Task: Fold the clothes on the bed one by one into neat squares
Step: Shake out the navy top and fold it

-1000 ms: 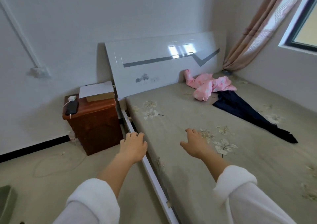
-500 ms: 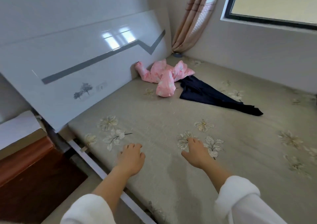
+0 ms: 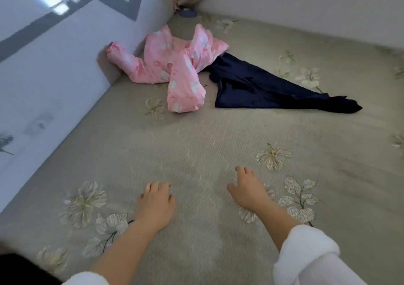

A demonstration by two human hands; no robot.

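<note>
We hold our left hand [image 3: 154, 206] and right hand [image 3: 249, 192] empty, fingers loosely curled, over the bed [image 3: 196, 145]; the pink garment [image 3: 175, 64] and navy garment [image 3: 258, 86] lie well ahead of them.

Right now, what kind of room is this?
Probably a bedroom: a floral-covered bed against a glossy white headboard, with a pink garment and a navy garment lying unfolded on it.

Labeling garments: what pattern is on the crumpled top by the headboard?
Pink with a pale floral print; head view.
</note>
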